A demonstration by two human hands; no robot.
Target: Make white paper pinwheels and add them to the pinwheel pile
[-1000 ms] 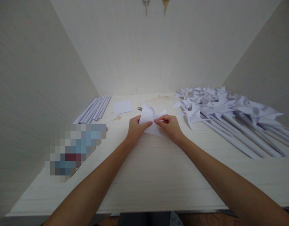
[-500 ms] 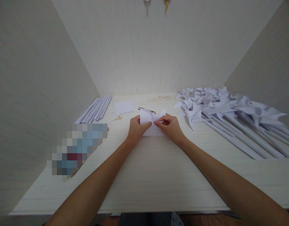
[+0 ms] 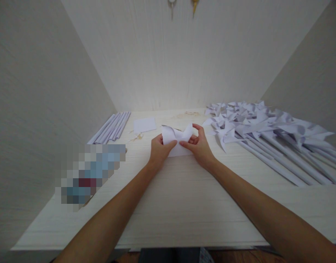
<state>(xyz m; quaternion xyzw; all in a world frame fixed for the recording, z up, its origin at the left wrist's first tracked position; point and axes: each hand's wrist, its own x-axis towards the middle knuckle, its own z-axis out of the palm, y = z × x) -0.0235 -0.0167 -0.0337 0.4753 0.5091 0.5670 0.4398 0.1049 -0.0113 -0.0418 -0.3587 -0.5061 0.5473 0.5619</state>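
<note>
A white paper pinwheel head [image 3: 181, 149], its corners curled in toward the middle, is held between my two hands above the table. My left hand [image 3: 159, 149] grips its left side, thumb pressed near the centre. On the right side my right hand [image 3: 202, 148] has its thumb at the centre, with the index finger raised behind a curled corner. Both hands are closed on the paper; some fingertips are hidden behind it. Only a sliver of the scissors [image 3: 176, 129] shows behind the paper's upper edge.
Finished paper pinwheels [image 3: 239, 120] with rolled sticks are heaped on the right. At the back left lie rolled paper tubes [image 3: 113, 126], a white paper sheet [image 3: 144, 125] and small tan bits [image 3: 137, 137]. A pixelated object [image 3: 96, 175] lies on the left of the table [image 3: 168, 212].
My right index finger has lifted and spread away from the thumb. The right corner of the paper now curls inward at the centre, and the paper covers more of the scissors.
</note>
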